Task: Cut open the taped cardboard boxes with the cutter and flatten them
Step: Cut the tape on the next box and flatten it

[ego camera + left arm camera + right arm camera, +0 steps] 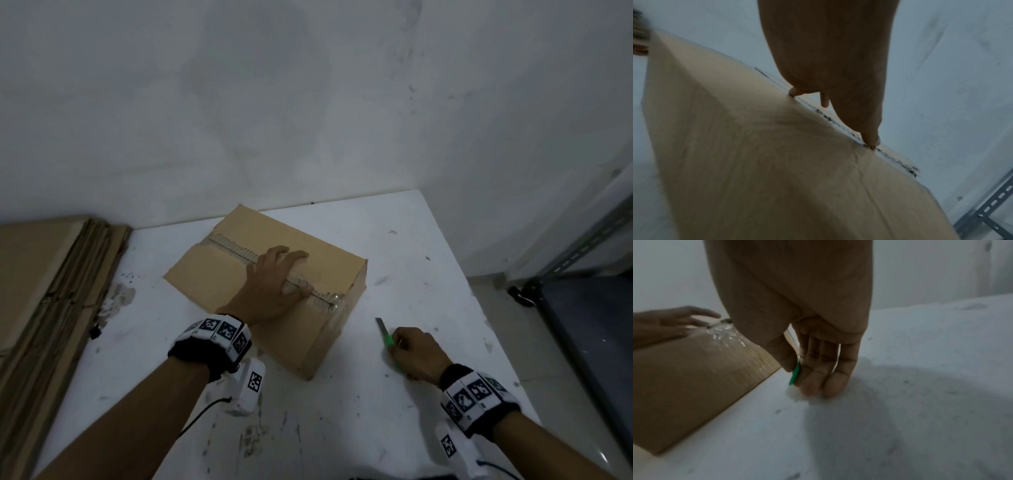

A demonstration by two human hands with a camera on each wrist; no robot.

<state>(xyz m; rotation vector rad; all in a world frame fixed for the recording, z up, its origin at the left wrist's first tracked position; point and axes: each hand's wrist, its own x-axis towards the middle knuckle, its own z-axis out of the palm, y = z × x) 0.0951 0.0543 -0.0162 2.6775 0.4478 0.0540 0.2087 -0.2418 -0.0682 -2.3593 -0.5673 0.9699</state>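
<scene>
Box: a brown rectangular cardboard box (274,274) lies at the centre of the head view on the white, scuffed table (342,428), turned at an angle, its near corner towards the lower middle of the frame.
Seam: a strip of clear tape (236,250) with ragged edges runs along the top of the box from upper left to lower right and wrinkles over the right-hand end.
Left hand: the left hand (274,284) lies flat on top of the box with straight, spread fingers (871,138) pressing on the seam; it grips nothing.
Right hand: the right hand (416,354) rests on the table at the lower right of the head view, just beside the box, fingers curled round the cutter.
Cutter: a green-handled cutter (387,337) with a grey blade pointing to the upper left, apart from the box, pinched between thumb and fingers (813,378).
Surroundings: flattened brown cardboard sheets (51,291) stacked at the left edge; a grey metal shelf (582,291) at the right edge; a pale stained wall (308,102) fills the upper frame.
</scene>
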